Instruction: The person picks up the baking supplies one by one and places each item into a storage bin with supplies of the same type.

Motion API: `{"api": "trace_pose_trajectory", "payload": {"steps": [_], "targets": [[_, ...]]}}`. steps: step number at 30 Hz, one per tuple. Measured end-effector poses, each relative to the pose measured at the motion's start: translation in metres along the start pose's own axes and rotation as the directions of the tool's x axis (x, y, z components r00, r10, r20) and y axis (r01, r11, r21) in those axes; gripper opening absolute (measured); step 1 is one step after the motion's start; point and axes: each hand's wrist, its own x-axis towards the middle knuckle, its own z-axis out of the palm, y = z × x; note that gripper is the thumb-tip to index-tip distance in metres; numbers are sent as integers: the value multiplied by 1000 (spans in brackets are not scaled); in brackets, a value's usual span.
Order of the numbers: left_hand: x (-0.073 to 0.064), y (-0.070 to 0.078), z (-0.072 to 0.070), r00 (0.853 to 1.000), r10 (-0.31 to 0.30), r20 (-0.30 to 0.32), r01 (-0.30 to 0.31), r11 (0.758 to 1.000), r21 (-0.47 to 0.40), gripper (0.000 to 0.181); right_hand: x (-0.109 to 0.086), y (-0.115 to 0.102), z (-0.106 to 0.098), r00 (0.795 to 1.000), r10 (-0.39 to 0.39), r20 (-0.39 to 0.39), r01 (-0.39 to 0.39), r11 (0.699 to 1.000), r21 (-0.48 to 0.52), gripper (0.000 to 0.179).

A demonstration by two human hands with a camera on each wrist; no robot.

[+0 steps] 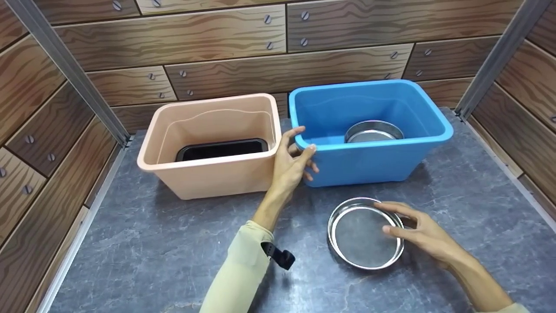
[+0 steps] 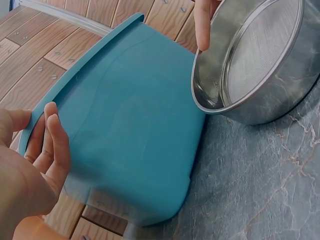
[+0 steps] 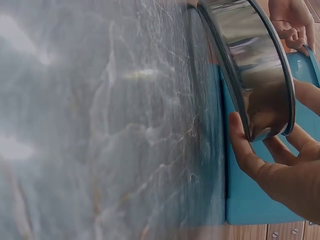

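My left hand [image 1: 289, 167] grips the near left corner of the blue bin [image 1: 356, 163], thumb and fingers on either side of the rim; the left wrist view shows this hand [image 2: 37, 160] close up. At the near right, a round steel sieve [image 1: 365, 234] with a fine mesh bottom is on or just above the table. My right hand [image 1: 423, 232] holds the sieve at its right side, with the thumb over the mesh and a finger along the rim. In the right wrist view, fingers curl about the sieve's shiny wall [image 3: 260, 65].
Inside the blue bin lies another round sieve [image 1: 374, 130]. A peach bin [image 1: 217, 178] stands to its left, with a black tray-like thing [image 1: 221, 149] inside. The grey marbled table [image 1: 173, 248] is bounded by wood-patterned walls [image 1: 217, 34].
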Motion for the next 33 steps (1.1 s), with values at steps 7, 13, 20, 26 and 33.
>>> {"api": "trace_pose_trajectory", "payload": {"steps": [7,13,20,26,33], "targets": [[0,0,0,1000,6,2,-6,1000,-13,51,1,3,0,1000,-23,-8,24,996,90,49],[0,1,0,1000,5,3,-5,1000,-28,52,2,0,-2,1000,-10,-18,12,995,99,49],[1,0,0,1000,-1,4,1,999,-37,52,2,1,-2,1000,-13,-26,15,995,94,51],[1,1,0,1000,-3,1,3,999,-33,51,1,-2,-5,999,-7,-37,9,997,75,53],[0,1,0,1000,-8,-5,8,1000,-16,52,-2,-7,-7,999,21,-28,-17,991,135,56]]}}
